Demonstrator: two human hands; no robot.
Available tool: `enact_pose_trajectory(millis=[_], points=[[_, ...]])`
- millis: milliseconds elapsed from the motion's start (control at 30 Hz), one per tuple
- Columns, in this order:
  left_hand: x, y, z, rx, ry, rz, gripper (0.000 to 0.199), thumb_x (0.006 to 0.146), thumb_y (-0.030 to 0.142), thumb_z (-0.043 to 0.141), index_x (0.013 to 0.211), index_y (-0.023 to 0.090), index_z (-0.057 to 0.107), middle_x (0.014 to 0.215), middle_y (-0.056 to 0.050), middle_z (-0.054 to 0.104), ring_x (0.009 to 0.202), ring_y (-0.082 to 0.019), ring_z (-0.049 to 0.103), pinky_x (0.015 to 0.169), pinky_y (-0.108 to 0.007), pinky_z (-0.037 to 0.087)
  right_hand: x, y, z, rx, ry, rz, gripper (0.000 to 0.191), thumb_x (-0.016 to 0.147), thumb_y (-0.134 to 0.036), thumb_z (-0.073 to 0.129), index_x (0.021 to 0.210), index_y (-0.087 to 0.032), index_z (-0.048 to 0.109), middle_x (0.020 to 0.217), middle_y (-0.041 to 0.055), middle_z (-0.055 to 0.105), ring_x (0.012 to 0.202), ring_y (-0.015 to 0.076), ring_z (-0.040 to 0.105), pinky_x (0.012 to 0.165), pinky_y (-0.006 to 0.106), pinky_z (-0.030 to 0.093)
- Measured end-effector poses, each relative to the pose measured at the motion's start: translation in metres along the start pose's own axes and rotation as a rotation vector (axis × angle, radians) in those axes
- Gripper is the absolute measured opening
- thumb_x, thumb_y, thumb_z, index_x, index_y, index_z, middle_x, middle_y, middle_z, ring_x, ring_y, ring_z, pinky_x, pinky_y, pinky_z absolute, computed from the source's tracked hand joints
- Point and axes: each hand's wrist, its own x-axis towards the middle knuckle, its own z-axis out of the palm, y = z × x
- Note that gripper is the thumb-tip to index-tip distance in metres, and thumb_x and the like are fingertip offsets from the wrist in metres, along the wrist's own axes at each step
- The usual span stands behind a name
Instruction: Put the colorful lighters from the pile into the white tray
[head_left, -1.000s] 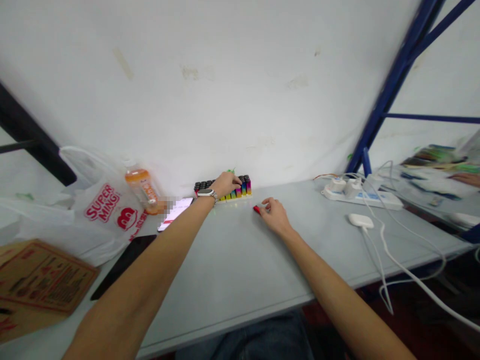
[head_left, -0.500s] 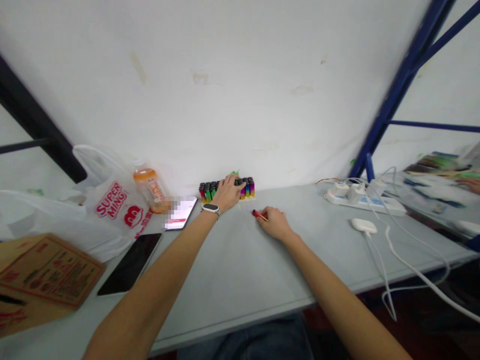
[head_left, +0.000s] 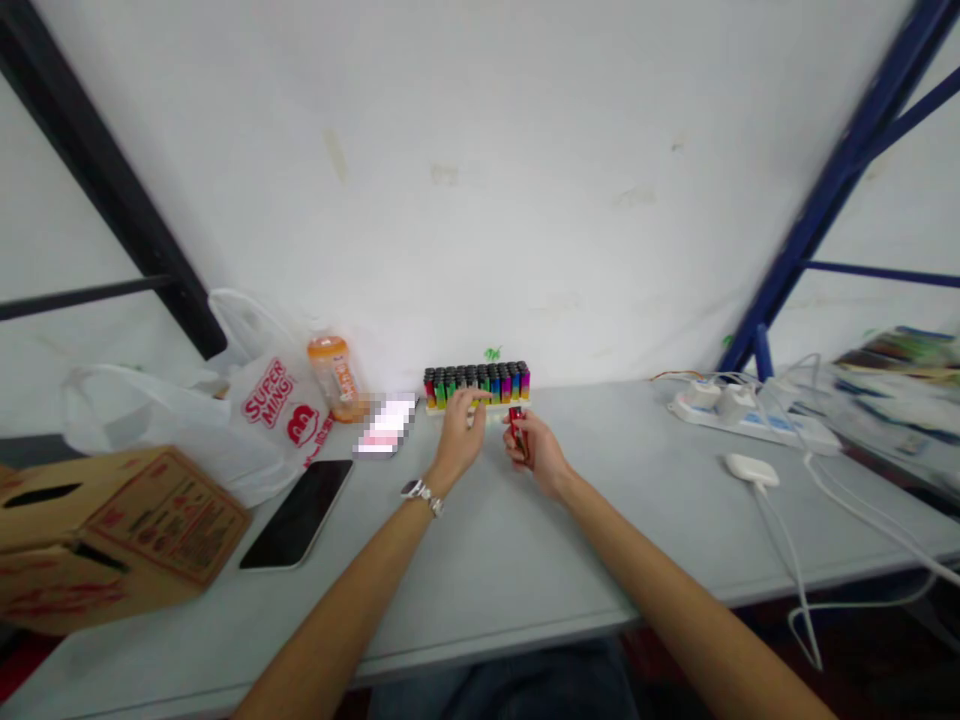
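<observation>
A tray (head_left: 480,409) stands against the wall with rows of upright lighters in it. These lighters (head_left: 496,385) have black tops and bodies in red, green, blue, yellow and purple. My right hand (head_left: 546,457) is closed around a red lighter (head_left: 517,428), held tilted just in front of the tray's right end. My left hand (head_left: 459,436) is in front of the tray's middle, fingers apart and holding nothing. Its fingertips overlap the front of the tray, and I cannot tell whether they touch it. A watch with a metal band is on the left wrist.
Left of the tray are a lit phone (head_left: 388,425), an orange-capped bottle (head_left: 335,380), a white plastic bag (head_left: 262,430), a dark tablet (head_left: 300,515) and a cardboard box (head_left: 150,520). To the right lie a power strip (head_left: 757,422) and a white charger (head_left: 752,469) with cables.
My left hand has drawn back from on top of the lighters to the front of the tray. My right hand has turned the red lighter more upright. The view has shifted slightly.
</observation>
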Motion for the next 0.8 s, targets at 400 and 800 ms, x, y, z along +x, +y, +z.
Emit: enact_pose_trajectory(millis=[400,800], points=[[-0.037,-0.007,-0.006,-0.133,-0.241,-0.224,0.023,0.093,0.027,0.045,0.094,0.017,0.065,0.087,-0.005,0.071,0.081,-0.017,0.066,0.072,-0.027,0.048,0.015,0.021,0.024,0.103,0.136,0.161,0.054,0.092,-0.058,0.031,0.053,-0.021,0.039,0.036,-0.0092,0.022,0.032,0.0051,0.011,0.036,0.02,0.007],[-0.04,-0.009,-0.003,-0.093,-0.379,-0.186,0.023,0.091,0.027,0.046,0.092,0.017,0.067,0.079,-0.003,0.07,0.072,-0.015,0.064,0.068,-0.025,0.047,0.008,0.024,0.025,-0.001,0.337,0.023,0.047,0.091,-0.041,0.03,0.048,-0.022,0.037,0.034,-0.0054,0.03,0.029,0.0075,0.02,0.033,0.021,0.011]])
